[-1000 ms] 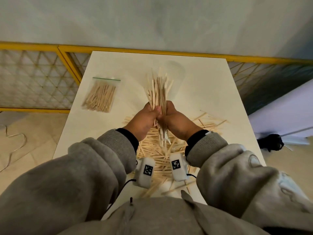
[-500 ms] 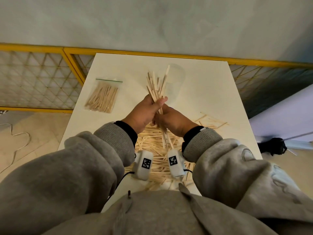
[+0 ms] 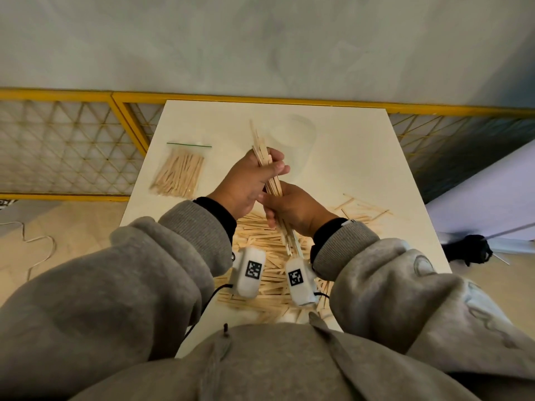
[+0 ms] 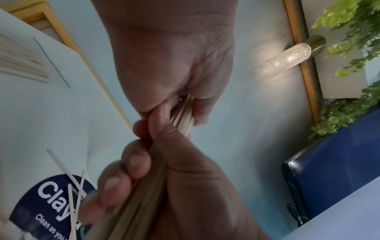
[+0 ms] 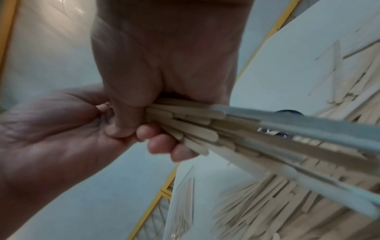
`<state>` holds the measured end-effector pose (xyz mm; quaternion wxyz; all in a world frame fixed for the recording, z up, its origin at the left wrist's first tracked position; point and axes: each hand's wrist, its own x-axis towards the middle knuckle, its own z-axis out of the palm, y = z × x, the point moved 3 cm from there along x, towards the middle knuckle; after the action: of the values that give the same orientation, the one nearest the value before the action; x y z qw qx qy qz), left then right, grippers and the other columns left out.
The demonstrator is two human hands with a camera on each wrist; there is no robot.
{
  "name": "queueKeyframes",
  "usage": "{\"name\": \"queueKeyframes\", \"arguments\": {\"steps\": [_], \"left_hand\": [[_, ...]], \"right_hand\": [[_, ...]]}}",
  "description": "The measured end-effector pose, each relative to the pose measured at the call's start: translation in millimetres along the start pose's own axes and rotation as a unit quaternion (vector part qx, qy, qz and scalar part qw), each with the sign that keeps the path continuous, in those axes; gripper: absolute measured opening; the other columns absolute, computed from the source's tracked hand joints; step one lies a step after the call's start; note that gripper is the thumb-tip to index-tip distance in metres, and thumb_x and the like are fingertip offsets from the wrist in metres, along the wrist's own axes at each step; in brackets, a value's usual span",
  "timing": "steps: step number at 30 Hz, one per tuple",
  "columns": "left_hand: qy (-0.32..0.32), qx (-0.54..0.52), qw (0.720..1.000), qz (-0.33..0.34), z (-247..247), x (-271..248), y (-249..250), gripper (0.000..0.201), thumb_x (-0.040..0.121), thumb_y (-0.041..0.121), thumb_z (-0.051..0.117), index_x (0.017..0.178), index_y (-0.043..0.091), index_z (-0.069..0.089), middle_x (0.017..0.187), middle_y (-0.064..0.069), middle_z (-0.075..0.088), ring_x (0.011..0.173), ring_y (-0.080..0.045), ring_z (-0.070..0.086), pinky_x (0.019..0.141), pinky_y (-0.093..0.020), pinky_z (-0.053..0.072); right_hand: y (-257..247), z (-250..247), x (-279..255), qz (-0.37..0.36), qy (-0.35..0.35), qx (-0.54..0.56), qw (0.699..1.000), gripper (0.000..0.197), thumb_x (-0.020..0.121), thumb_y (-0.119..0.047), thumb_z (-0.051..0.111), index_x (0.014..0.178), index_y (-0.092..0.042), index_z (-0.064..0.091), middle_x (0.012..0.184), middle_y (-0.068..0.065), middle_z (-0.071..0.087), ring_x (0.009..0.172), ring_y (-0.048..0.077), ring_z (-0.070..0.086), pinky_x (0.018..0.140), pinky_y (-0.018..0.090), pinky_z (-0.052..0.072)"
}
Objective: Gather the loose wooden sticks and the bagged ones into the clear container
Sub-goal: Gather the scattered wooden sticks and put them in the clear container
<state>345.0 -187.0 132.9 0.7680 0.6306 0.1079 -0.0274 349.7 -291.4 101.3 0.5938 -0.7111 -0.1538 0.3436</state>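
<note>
We see a bundle of sticks [image 3: 267, 169] held up above the table [image 3: 341, 169], flat pale wooden strips with rounded ends, packed side by side and tilted so that the top ends lean away and to the left while the bottom ends point down toward the person's body. The left hand [image 3: 249, 180] is curled round the upper part of the bundle, thumb across the front, and the right hand [image 3: 295, 209] is wrapped round it just below, the two hands touching. From the right wrist view the rounded ends [image 5: 197, 134] fan out a little past the fingers [image 5: 160, 142], uneven in length.

Beneath the hands lies a loose pile of sticks [image 3: 260, 241], the same pale wood, crossing each other at all angles and spreading over the near part of the table; a few stray ones [image 3: 362, 209] lie apart to the right.

Just beyond the raised bundle stands the clear container [image 3: 292, 137], a see-through round tub, upright on the table; its contents we cannot make out. To the left, well apart from it, lies the bag of sticks [image 3: 181, 172], a clear zip bag with a green seal line, flat on the table, its sticks lying roughly parallel.

Behind the table runs a yellow railing [image 3: 86, 95] with a lattice panel, and then a pale wall [image 3: 260, 44].
</note>
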Motion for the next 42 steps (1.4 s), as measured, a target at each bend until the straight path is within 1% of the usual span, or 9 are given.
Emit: {"name": "queueKeyframes", "arguments": {"steps": [5, 11, 15, 19, 24, 30, 34, 37, 42], "left_hand": [[0.098, 0.006, 0.992, 0.082, -19.9, 0.2, 43.3, 0.019, 0.093, 0.034, 0.053, 0.109, 0.023, 0.054, 0.110, 0.001, 0.062, 0.102, -0.016, 0.064, 0.094, -0.037, 0.049], [0.017, 0.281, 0.954, 0.103, -9.0, -12.2, 49.3, 0.041, 0.099, 0.044, 0.035, 0.129, 0.023, 0.054, 0.135, 0.009, 0.053, 0.120, -0.003, 0.046, 0.102, -0.027, 0.033], [0.182, -0.015, 0.982, 0.039, -40.1, -8.6, 32.0, 0.050, 0.091, 0.059, 0.039, 0.127, 0.028, 0.051, 0.135, 0.007, 0.052, 0.126, -0.012, 0.043, 0.110, -0.038, 0.026], [0.128, -0.250, 0.943, -0.180, -39.5, -12.9, -24.5, 0.065, 0.092, 0.059, 0.035, 0.130, 0.008, 0.048, 0.135, -0.011, 0.052, 0.131, -0.030, 0.040, 0.112, -0.044, 0.027], [0.074, -0.334, 0.897, -0.280, -0.9, -9.1, -55.7, 0.075, 0.092, 0.062, 0.028, 0.116, -0.004, 0.054, 0.126, -0.022, 0.056, 0.118, -0.037, 0.052, 0.099, -0.044, 0.041], [0.056, -0.365, 0.887, -0.278, 16.7, 1.7, -45.7, 0.049, 0.101, 0.035, 0.027, 0.108, -0.003, 0.056, 0.085, -0.020, 0.070, 0.078, -0.030, 0.069, 0.083, -0.040, 0.053], [0.012, -0.246, 0.902, -0.354, 18.2, -0.9, -64.6, 0.052, 0.097, 0.043, 0.026, 0.084, 0.011, 0.065, 0.086, -0.009, 0.068, 0.091, -0.027, 0.062, 0.098, -0.052, 0.039], [0.022, -0.226, 0.897, -0.379, 12.5, 0.2, -76.6, 0.059, 0.096, 0.053, 0.026, 0.085, 0.008, 0.063, 0.082, -0.010, 0.069, 0.095, -0.030, 0.062, 0.104, -0.051, 0.036], [0.051, -0.319, 0.887, -0.330, 7.1, 20.6, -73.6, 0.055, 0.101, 0.042, 0.025, 0.097, -0.002, 0.059, 0.086, -0.018, 0.068, 0.079, -0.031, 0.068, 0.081, -0.043, 0.054]], "right_hand": [[9.7, -5.5, 0.7, 0.005, 0.021, -0.089, 0.996, 0.018, 0.092, -0.027, 0.062, 0.085, -0.014, 0.052, 0.065, 0.006, 0.053, 0.055, 0.016, 0.052, 0.057, 0.027, 0.051], [-1.0, 6.1, 3.2, -0.010, 0.019, -0.151, 0.988, 0.016, 0.090, -0.024, 0.065, 0.081, -0.018, 0.054, 0.063, 0.001, 0.058, 0.053, 0.012, 0.057, 0.060, 0.025, 0.053], [-30.0, -23.7, -1.1, -0.050, 0.127, -0.048, 0.990, 0.014, 0.093, -0.021, 0.060, 0.092, -0.009, 0.053, 0.063, 0.002, 0.056, 0.049, 0.010, 0.054, 0.052, 0.020, 0.050], [-80.0, -53.6, 1.2, -0.173, 0.203, 0.088, 0.960, 0.014, 0.089, -0.025, 0.059, 0.083, -0.015, 0.052, 0.056, -0.001, 0.056, 0.054, 0.019, 0.056, 0.062, 0.033, 0.049], [-110.1, -53.9, 1.1, -0.236, 0.174, 0.184, 0.938, 0.010, 0.092, -0.016, 0.058, 0.085, -0.011, 0.052, 0.060, 0.002, 0.054, 0.056, 0.020, 0.056, 0.064, 0.036, 0.051], [-59.7, -31.1, 6.5, -0.163, 0.184, 0.152, 0.957, 0.017, 0.082, -0.009, 0.070, 0.085, -0.008, 0.054, 0.068, 0.009, 0.055, 0.063, 0.023, 0.058, 0.062, 0.029, 0.052], [-42.8, -27.1, 13.0, -0.117, 0.238, 0.092, 0.960, 0.016, 0.090, -0.022, 0.065, 0.081, -0.017, 0.052, 0.058, 0.004, 0.052, 0.053, 0.018, 0.051, 0.059, 0.032, 0.047], [-51.3, -34.7, 23.4, -0.142, 0.268, 0.108, 0.947, 0.018, 0.089, -0.022, 0.065, 0.077, -0.021, 0.052, 0.055, 0.000, 0.052, 0.051, 0.018, 0.050, 0.062, 0.035, 0.045], [-50.0, -40.6, 32.2, -0.156, 0.221, 0.101, 0.958, 0.017, 0.082, -0.019, 0.070, 0.079, -0.015, 0.054, 0.063, 0.003, 0.058, 0.059, 0.020, 0.059, 0.065, 0.035, 0.051]]}}
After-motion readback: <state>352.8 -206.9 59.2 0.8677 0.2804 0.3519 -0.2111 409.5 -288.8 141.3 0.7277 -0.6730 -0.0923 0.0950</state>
